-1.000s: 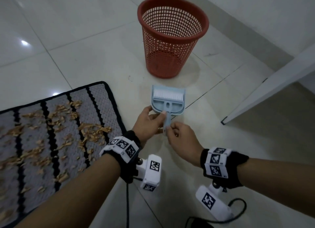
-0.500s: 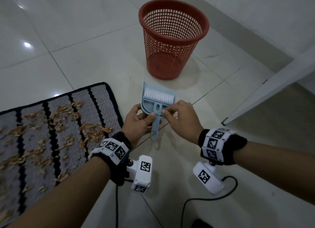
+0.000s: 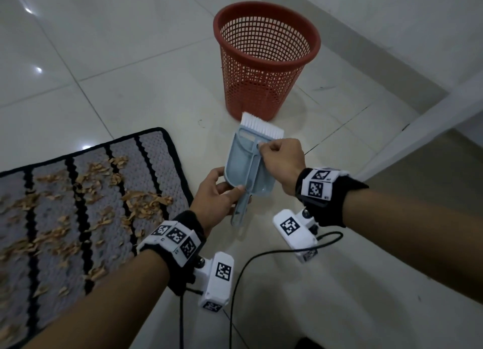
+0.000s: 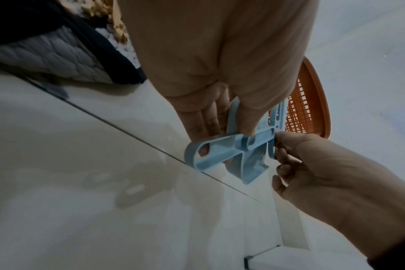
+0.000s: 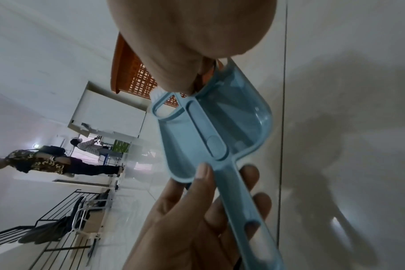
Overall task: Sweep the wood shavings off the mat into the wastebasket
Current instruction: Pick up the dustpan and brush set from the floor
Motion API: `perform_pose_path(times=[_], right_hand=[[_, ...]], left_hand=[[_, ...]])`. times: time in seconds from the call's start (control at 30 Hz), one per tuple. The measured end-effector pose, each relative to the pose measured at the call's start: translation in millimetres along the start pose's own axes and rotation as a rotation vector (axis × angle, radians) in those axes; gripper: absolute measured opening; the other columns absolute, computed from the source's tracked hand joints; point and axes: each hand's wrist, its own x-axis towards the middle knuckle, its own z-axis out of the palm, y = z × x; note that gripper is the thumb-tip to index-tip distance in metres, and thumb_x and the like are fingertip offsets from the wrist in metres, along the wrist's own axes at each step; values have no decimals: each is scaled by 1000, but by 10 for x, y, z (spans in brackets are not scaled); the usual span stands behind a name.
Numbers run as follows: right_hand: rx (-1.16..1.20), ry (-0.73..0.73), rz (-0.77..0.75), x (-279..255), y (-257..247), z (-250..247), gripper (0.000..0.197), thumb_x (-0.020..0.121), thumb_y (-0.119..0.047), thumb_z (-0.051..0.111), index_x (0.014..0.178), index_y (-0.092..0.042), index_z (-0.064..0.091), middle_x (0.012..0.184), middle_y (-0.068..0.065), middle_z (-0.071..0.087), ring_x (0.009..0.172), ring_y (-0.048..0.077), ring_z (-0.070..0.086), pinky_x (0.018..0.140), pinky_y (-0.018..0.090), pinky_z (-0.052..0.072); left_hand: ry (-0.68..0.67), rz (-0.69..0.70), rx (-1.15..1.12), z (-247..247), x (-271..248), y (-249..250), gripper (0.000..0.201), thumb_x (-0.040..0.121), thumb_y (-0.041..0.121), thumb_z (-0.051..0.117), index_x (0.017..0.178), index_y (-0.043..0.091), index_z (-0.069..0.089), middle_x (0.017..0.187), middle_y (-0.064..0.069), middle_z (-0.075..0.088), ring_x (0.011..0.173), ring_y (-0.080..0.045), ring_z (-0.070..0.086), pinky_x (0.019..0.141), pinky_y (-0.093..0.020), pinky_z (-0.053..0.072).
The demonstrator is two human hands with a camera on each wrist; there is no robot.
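You're gripping the light, stiff plastic dustpan at its handle with your left hand, right hand pinching the nested brush head, so it's probably separating easily.

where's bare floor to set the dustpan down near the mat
Bare tile lies between the mat and the wastebasket, and left of the wastebasket beyond the mat's far edge. The mat itself is strewn with shavings. Near the wrists a cable loops over the floor.
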Motion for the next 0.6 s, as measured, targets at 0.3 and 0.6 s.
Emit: perform_pose_path(times=[0.3, 0.6], right_hand=[[-14, -144, -377, -131, -331, 197, 14, 89, -33, 66, 79, -25, 72, 90, 2, 65, 85, 13, 57, 87, 32, 48], [-110, -697, -671, -818, -1407, 708, 19, 101, -26, 51, 94, -10, 56, 81, 9, 64, 56, 20, 68, 46, 20, 47]], left_hand=[[58, 4, 428, -778, -313, 433, 34, 99, 12, 53, 129, 20, 39, 117, -11, 64, 86, -25, 70, 62, -35, 59], [253, -159, 589, -2222, -1418, 875, 33, 98, 15, 55, 129, 22, 45, 107, -10, 71, 77, -25, 73, 55, -30, 57]])
